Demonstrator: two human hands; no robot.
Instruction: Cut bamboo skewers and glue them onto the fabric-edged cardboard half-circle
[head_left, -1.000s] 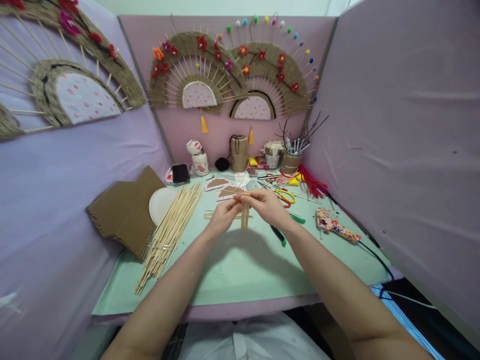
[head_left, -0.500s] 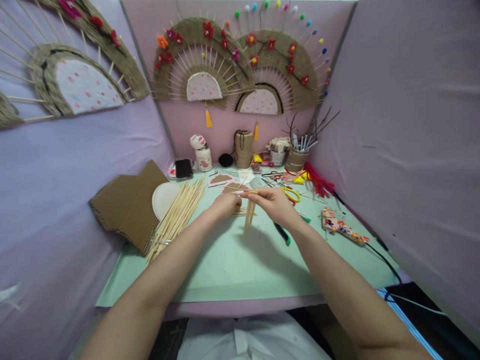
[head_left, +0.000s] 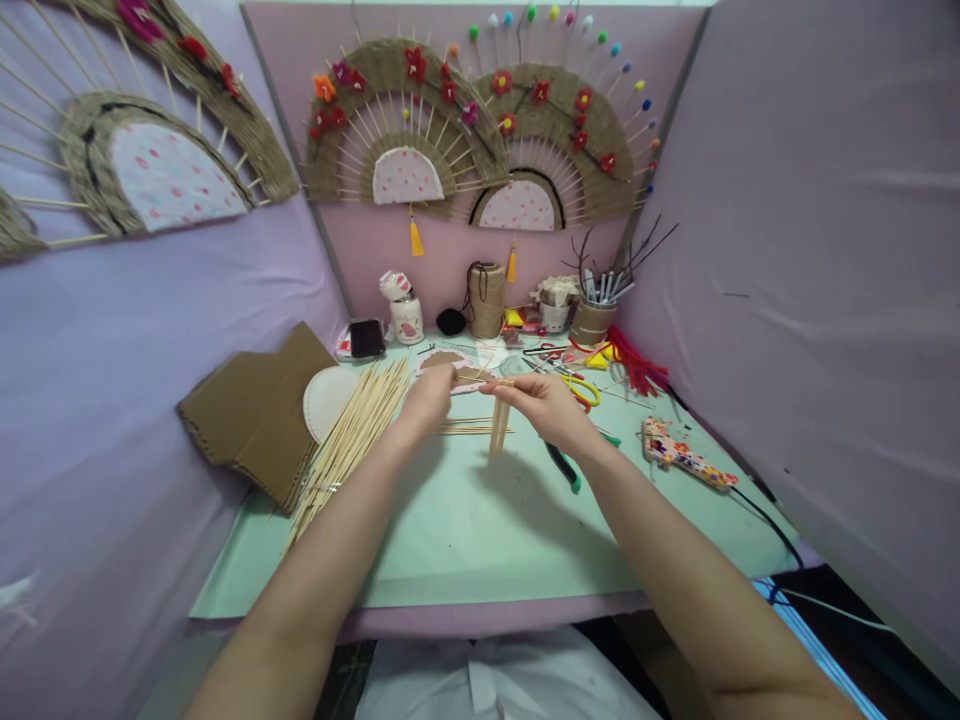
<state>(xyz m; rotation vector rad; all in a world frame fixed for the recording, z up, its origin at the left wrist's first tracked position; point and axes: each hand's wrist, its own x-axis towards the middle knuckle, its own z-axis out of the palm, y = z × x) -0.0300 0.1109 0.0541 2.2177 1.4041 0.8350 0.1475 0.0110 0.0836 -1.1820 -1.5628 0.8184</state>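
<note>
My left hand [head_left: 430,394] is closed, its fingers pinched at the left end of a thin bamboo stick [head_left: 471,378]. My right hand [head_left: 543,402] pinches the same stick farther right between thumb and fingers. From below the right fingertips hangs a pale tan, see-through strip [head_left: 499,430]; its exact kind is unclear. Several bamboo sticks [head_left: 469,428] lie on the table just under the hands. Behind the left hand are pink-edged cardboard pieces [head_left: 442,358], partly covered.
A bamboo stick bundle [head_left: 352,430], a white disc [head_left: 324,400] and brown cardboard [head_left: 255,410] lie left. Green-handled pliers [head_left: 564,470], yellow-handled scissors [head_left: 583,390] and a corded glue gun [head_left: 684,455] lie right. Twine [head_left: 487,300] and a pen pot [head_left: 594,318] stand behind.
My left hand has moved left and slightly up, away from my right hand, along the stick. My right hand and the hanging strip stay nearly where they were.
</note>
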